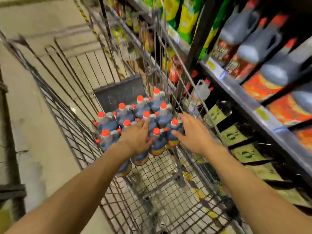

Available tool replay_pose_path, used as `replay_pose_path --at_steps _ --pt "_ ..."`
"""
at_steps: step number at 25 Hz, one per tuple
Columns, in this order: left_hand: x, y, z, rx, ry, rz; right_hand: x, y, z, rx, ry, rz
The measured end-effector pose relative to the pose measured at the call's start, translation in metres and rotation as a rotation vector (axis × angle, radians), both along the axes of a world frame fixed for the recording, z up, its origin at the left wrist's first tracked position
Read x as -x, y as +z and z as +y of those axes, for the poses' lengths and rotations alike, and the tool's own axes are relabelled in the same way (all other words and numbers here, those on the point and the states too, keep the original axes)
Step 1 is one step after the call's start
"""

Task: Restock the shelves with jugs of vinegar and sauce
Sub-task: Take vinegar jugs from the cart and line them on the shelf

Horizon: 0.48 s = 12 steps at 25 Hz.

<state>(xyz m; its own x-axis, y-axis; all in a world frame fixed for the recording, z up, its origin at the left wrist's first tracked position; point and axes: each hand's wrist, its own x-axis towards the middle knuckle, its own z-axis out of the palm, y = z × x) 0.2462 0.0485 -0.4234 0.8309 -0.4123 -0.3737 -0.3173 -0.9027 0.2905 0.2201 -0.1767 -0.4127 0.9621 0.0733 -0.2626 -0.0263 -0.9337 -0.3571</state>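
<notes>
Several dark sauce jugs (108, 122) with red caps and orange labels stand packed together in a wire cart (70, 132). My left hand (136, 135) lies on top of the near jugs, fingers spread, gripping nothing that I can make out. My right hand (190, 132) hovers open over the cart's right side, thumb beside a red-capped jug (173, 132). More of the same jugs (260, 46) fill the shelf (236, 86) at the upper right.
The shelving runs along the right, with green and yellow packs (185, 17) above and dark bottles with green labels (233, 135) lower down. A grey crate (118, 93) stands at the cart's far end. Concrete floor (33, 115) lies to the left.
</notes>
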Motion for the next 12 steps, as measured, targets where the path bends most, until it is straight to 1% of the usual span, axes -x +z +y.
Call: replay_pose_path --at_steps 3,6,9,12 --pt "-0.013 -0.043 -0.020 -0.003 0.035 0.019 -0.020 -0.052 0.004 -0.105 -0.019 -0.029" --pt "-0.015 -0.071 -0.035 0.034 0.061 0.068 -0.026 -0.088 0.003 -0.117 -0.031 -0.107" --pt "-0.015 -0.081 -0.042 0.066 0.097 0.018 -0.030 -0.100 -0.006 -0.137 -0.003 -0.163" --pt "-0.014 -0.081 -0.047 0.083 0.152 -0.022 -0.030 -0.097 -0.010 -0.111 -0.005 -0.193"
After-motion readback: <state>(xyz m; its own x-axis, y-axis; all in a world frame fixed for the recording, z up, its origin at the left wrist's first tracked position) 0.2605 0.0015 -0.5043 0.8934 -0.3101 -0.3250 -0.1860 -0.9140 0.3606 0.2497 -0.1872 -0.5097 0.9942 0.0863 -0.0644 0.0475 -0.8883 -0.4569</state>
